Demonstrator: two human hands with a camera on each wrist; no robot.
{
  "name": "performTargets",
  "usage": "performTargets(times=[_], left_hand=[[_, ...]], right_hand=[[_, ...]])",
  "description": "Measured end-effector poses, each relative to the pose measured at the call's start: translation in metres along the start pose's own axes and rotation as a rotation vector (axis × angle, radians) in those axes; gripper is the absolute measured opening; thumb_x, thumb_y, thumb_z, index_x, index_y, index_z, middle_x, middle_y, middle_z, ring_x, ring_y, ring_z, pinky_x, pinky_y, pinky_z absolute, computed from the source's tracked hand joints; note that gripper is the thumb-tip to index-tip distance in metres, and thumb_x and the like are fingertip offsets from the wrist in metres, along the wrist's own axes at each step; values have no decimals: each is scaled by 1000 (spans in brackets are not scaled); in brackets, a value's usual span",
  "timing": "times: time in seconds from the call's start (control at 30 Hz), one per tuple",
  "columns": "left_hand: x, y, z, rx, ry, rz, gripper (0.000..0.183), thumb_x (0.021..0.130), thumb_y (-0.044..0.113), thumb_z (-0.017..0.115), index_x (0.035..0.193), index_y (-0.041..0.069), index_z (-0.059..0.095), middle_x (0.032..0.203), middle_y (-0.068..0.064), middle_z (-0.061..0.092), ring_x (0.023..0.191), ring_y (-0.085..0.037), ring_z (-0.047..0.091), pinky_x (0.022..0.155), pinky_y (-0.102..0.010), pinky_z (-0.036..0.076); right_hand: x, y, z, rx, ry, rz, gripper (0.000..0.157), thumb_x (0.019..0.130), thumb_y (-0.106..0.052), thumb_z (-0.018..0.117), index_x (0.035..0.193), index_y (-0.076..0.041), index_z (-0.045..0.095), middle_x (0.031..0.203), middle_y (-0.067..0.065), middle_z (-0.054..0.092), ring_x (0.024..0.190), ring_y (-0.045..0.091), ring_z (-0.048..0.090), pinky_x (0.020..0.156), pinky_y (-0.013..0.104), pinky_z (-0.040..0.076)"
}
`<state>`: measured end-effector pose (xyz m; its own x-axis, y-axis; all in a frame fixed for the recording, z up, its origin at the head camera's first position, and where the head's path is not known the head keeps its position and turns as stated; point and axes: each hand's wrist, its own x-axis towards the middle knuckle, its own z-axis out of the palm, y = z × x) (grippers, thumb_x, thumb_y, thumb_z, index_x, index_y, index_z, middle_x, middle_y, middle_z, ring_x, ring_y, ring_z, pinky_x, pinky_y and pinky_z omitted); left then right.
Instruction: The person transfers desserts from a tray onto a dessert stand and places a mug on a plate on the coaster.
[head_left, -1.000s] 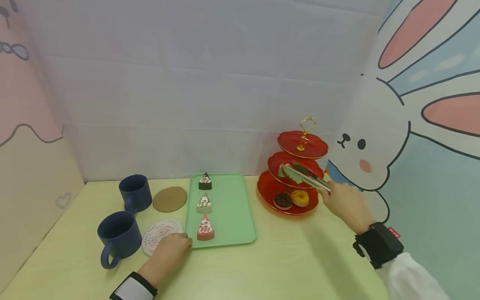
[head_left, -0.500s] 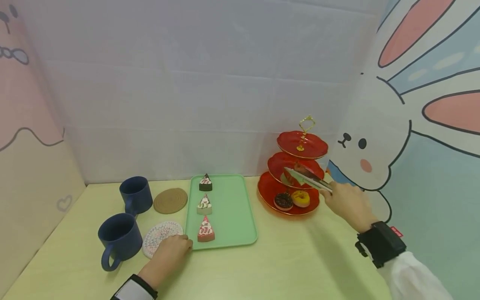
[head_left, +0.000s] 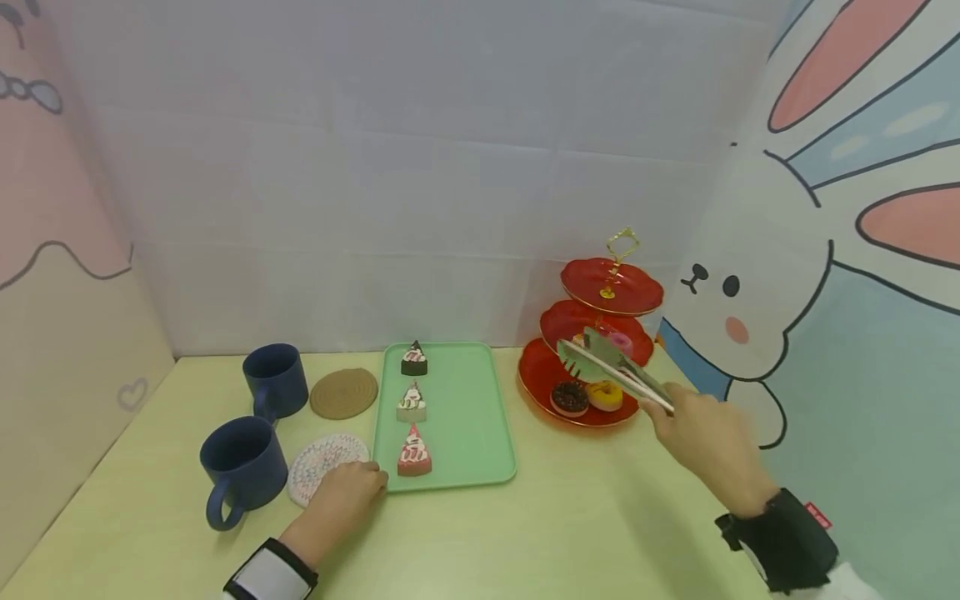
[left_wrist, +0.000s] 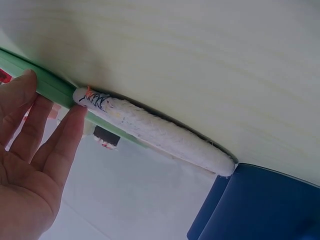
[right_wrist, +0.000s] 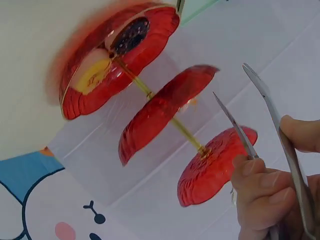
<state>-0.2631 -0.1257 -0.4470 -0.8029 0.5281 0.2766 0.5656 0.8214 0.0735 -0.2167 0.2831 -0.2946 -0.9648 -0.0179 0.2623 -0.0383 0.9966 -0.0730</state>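
My right hand (head_left: pixel 705 442) grips metal tongs (head_left: pixel 618 371) in front of the red three-tier stand (head_left: pixel 611 287). In the right wrist view, the tong arms stand apart with nothing between them. Behind the tongs, a pink donut (head_left: pixel 620 342) sits on the middle tier, and another small item there is mostly hidden. A chocolate donut (head_left: pixel 569 399) and a yellow donut (head_left: pixel 604 395) lie on the bottom tier. My left hand (head_left: pixel 347 493) pinches the near left corner of the green tray (head_left: pixel 472 417), which carries a line of three toy cake slices (head_left: pixel 414 454).
Two dark blue mugs (head_left: pixel 243 462) stand at the left. Beside them lie a brown round coaster (head_left: pixel 344 393) and a speckled white coaster (head_left: pixel 326 458), the latter right by my left hand. A white cloth wall (head_left: pixel 360 208) rises behind, and a rabbit-print wall (head_left: pixel 885 375) borders the right.
My right hand has drawn the tongs back from the middle tier, and their tips have spread. The pink donut has come into sight there. My left hand stays at the tray corner.
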Motion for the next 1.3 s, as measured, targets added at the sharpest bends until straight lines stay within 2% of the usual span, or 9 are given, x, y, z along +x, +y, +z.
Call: performTargets(times=[0.1, 0.23, 0.37, 0.53, 0.67, 0.83, 1.03, 1.3], left_hand=[[1, -1, -1, 17, -2, 8, 10, 71, -2, 68, 68, 8, 66, 62, -2, 59, 56, -19, 57, 50, -37, 51], [3, 1, -1, 31, -13, 23, 11, 70, -3, 68, 69, 8, 67, 62, -3, 59, 57, -19, 57, 51, -37, 51], [4, 3, 1, 33, -13, 40, 11, 70, -2, 68, 69, 9, 67, 61, -3, 59, 55, -19, 56, 50, -36, 50], [4, 7, 5, 36, 13, 60, 12, 69, -1, 68, 67, 10, 66, 61, -2, 60, 54, -18, 56, 48, -34, 50], [3, 9, 5, 31, 5, 51, 11, 69, -1, 68, 68, 10, 67, 62, -3, 61, 55, -18, 57, 49, -34, 50], [3, 8, 4, 38, 17, 39, 9, 70, 1, 69, 67, 10, 67, 60, -2, 59, 54, -17, 56, 47, -34, 50], [2, 6, 2, 58, 10, 36, 8, 70, 2, 69, 68, 9, 68, 61, -2, 59, 54, -16, 56, 48, -33, 51], [0, 1, 0, 83, 41, 45, 10, 69, 1, 69, 65, 10, 66, 59, -1, 58, 53, -17, 56, 45, -33, 50]], right_hand=[[-10, -17, 15, 5, -11, -19, 45, 86, -39, 59, 106, 1, 60, 61, 6, 52, 45, 18, 42, 37, 31, 36], [-20, -41, 39, 19, -35, -81, 43, 82, -41, 62, 105, -4, 62, 61, 4, 55, 48, 19, 48, 41, 34, 43], [-26, -62, 61, 38, -84, -156, 33, 80, -40, 65, 95, -11, 61, 56, -2, 48, 46, 16, 44, 41, 32, 40], [-31, -81, 81, 56, -138, -247, 41, 80, -41, 63, 101, -7, 63, 72, 1, 60, 48, 14, 42, 44, 31, 40], [-33, -93, 91, 65, -150, -310, 42, 81, -42, 62, 102, -5, 63, 73, 1, 61, 48, 14, 43, 45, 32, 41], [-28, -106, 102, 71, -121, -364, 33, 82, -42, 61, 90, -10, 61, 64, -4, 52, 47, 12, 43, 42, 31, 39], [-24, -117, 111, 108, -94, -368, 28, 82, -40, 61, 82, -12, 58, 59, -5, 47, 45, 13, 44, 39, 31, 37], [-14, -127, 114, 137, -123, -359, 27, 83, -41, 60, 77, -15, 55, 55, -5, 42, 44, 11, 38, 38, 28, 31]])
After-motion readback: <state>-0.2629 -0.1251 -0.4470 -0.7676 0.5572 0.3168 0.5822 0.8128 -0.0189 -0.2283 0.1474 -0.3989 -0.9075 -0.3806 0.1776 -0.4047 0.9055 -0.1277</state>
